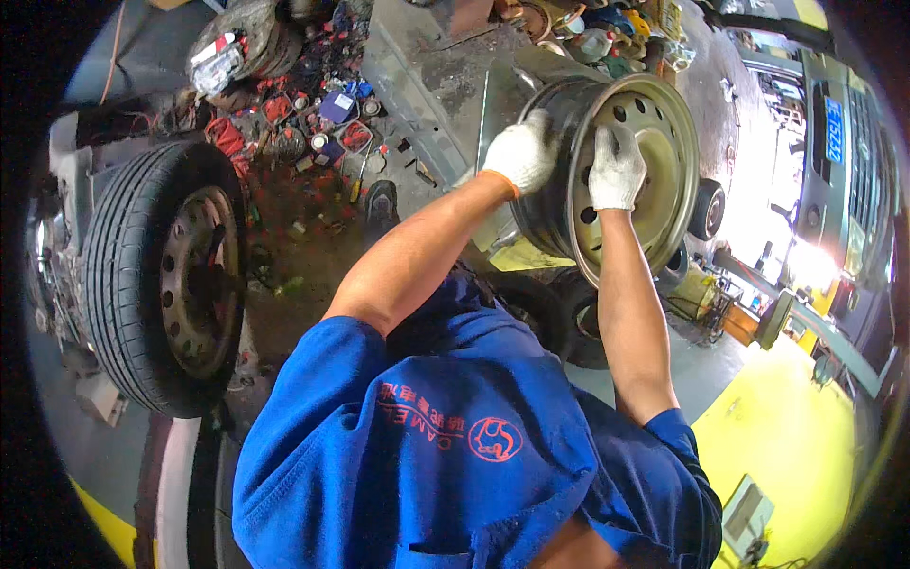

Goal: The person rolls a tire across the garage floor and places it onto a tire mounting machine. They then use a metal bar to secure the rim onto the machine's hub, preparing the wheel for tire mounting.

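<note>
Straddling dull-silver steel wheel rim [656,156], upper right: white-gloved left hand [521,156] against barrel [545,216], white-gloved right hand [616,169] over face; axis sideways; finger closure unclear.

Gloved hands [616,171]: two. Bare wheel rim [664,156]: one. Large tyred wheel [123,275] at left: one. Further tyres [578,349] past rim's lower and right edges: at least three, partly hidden. Blue number plate [834,131]: one. Shoe [381,204]: one showing.

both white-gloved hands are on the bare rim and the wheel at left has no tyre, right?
No: the head view shows a black tyre on the wheel at left. The white-gloved left hand and right hand are on the bare rim.
</note>
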`<move>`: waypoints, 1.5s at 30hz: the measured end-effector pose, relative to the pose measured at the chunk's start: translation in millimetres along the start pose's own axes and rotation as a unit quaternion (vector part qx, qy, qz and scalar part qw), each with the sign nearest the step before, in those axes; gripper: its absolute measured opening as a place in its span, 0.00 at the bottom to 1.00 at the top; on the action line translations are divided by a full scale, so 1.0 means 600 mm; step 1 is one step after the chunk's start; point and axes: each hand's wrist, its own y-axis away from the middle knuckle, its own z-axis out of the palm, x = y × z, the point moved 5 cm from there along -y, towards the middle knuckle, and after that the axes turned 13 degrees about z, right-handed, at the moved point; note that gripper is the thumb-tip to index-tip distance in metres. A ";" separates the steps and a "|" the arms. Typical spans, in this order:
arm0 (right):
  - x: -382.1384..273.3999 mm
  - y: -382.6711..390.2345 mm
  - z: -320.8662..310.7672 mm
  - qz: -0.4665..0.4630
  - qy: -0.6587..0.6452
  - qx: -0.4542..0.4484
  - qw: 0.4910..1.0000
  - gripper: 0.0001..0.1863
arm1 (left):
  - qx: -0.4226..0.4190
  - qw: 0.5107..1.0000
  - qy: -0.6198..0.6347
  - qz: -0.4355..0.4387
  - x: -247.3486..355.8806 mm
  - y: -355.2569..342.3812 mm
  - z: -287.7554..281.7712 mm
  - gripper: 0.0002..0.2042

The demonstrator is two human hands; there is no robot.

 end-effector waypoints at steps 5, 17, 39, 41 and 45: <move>-0.006 0.002 0.016 -0.054 0.017 0.052 0.997 0.10 | 0.026 0.998 0.021 0.060 0.013 -0.005 0.019 0.18; 0.006 -0.016 0.011 -0.071 0.015 -0.037 0.997 0.10 | 0.038 0.993 0.006 0.116 0.025 -0.008 0.028 0.23; 0.006 -0.023 0.006 -0.096 0.000 -0.022 0.995 0.08 | -0.048 0.989 -0.057 0.126 0.035 -0.041 0.024 0.25; 0.007 -0.019 0.005 -0.094 0.006 -0.026 0.995 0.08 | -0.089 0.989 -0.067 0.102 0.043 -0.042 0.018 0.25; 0.006 -0.027 0.010 -0.111 0.003 -0.018 0.994 0.08 | -0.036 0.982 -0.033 0.183 0.024 -0.049 0.026 0.27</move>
